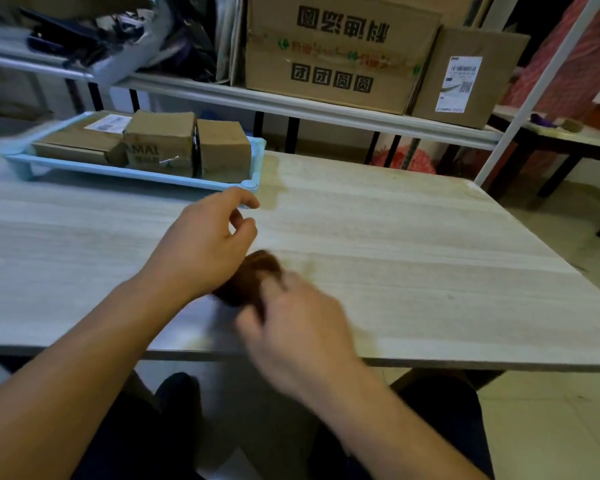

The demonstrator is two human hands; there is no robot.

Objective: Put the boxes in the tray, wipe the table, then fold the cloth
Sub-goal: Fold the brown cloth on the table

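Hands on bunched brown cloth

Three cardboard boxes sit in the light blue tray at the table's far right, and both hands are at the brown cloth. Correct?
Not quite: the head view shows the tray with its boxes at the table's far left. The rest stands.

Both bare forearms reach forward, converging. The left hand is raised with fingers loosely curled and apart. The right hand is blurred, knuckles up, fingers bent downward.
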